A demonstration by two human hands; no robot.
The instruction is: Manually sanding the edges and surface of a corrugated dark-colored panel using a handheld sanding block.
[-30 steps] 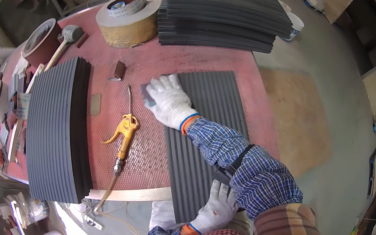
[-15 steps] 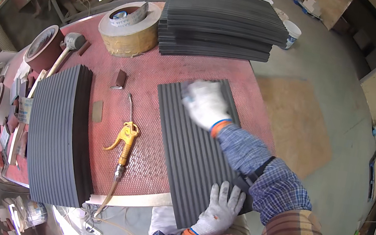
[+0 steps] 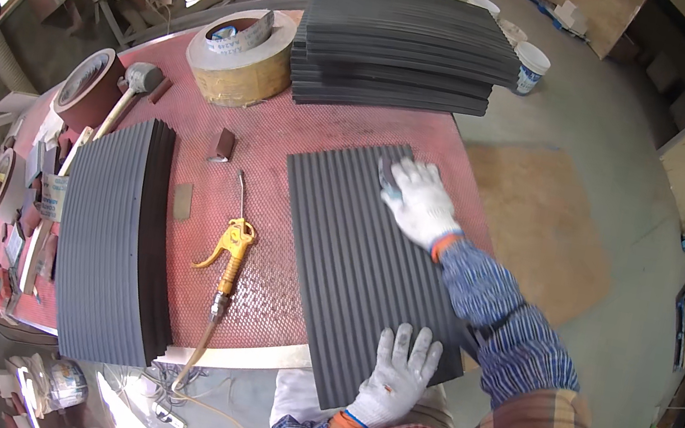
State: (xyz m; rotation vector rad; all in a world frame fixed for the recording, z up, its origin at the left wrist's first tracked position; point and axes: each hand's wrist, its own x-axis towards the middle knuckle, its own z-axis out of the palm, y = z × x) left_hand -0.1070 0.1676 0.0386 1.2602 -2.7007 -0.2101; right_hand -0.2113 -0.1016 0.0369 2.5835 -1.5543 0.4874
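A dark grey ribbed panel lies flat on the red textured table mat, its near end reaching past the table's front edge. My right hand, in a white glove, rests on the panel's far right part, closed round a small dark pad pressed to the ribs. The pad is mostly hidden by the fingers. Also gloved, my left hand lies flat on the near end of the panel with its fingers spread. Left of the panel lies a yellow air blow gun with its hose running off the front edge.
A stack of ribbed panels stands at the left, and a larger stack at the back. Near it sit a wide tape roll, a mallet, a brown roll and a small brown block. White buckets stand beyond.
My right hand has moved right and a little nearer across the panel, with the pad now showing. My left hand stays at the near end, nearly unmoved.
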